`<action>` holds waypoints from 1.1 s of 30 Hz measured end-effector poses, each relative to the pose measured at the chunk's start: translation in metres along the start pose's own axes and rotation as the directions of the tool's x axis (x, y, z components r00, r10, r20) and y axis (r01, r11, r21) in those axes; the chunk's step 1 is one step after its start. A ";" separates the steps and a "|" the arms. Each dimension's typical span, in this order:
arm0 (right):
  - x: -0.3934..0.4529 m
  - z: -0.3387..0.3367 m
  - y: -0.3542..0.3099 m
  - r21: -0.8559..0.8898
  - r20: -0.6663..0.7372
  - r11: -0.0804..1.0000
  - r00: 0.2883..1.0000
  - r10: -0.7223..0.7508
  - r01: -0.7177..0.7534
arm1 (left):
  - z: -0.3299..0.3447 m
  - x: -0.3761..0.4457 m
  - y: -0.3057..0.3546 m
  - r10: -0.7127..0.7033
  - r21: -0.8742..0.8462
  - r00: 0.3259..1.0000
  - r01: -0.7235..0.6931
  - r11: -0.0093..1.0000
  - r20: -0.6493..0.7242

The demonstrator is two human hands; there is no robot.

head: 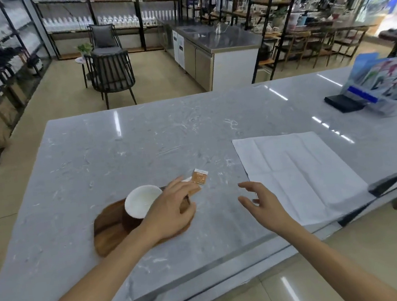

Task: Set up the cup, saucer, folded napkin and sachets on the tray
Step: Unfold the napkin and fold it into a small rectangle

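A wooden tray lies on the grey marble counter near its front edge. On it stands a cup, white inside and dark brown outside; no saucer is visible. My left hand hovers over the tray's right side next to the cup, fingers loosely curled, holding nothing that I can see. Two brown sachets lie on the counter just beyond its fingertips, one partly hidden by them. My right hand hangs open above the counter between the tray and a white napkin, which lies spread out flat on the right.
A blue printed stand and a black flat object sit at the counter's far right. Beyond the counter are black chairs, a steel cabinet and shelves of bottles.
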State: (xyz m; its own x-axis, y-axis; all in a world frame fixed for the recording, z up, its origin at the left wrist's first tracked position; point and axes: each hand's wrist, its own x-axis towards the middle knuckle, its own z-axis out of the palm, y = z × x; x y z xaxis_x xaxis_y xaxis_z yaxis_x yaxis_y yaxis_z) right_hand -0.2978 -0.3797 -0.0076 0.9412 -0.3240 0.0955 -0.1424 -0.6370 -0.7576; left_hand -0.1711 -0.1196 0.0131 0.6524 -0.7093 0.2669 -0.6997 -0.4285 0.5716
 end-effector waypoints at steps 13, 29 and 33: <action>-0.030 -0.120 0.169 -0.408 0.136 0.910 0.980 0.145 -0.078 | 0.202 0.063 0.112 -0.071 0.069 0.949 0.052 0.996 0.309; -0.002 -0.170 0.241 -0.407 0.294 0.886 0.950 -0.104 0.222 | 0.216 0.116 0.137 -0.291 -0.150 0.957 0.290 0.945 0.014; 0.015 -0.201 0.250 -0.435 0.189 0.883 0.977 -0.100 0.175 | 0.184 0.142 0.140 -0.265 -0.184 0.962 0.250 0.951 -0.063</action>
State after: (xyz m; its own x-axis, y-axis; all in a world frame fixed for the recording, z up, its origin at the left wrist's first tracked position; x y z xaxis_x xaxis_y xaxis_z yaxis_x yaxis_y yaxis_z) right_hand -0.3811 -0.6845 -0.0657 0.9916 -0.1206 0.0476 -0.0946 -0.9237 -0.3713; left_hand -0.2304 -0.3832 -0.0115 0.8313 -0.5340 0.1540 -0.4489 -0.4818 0.7526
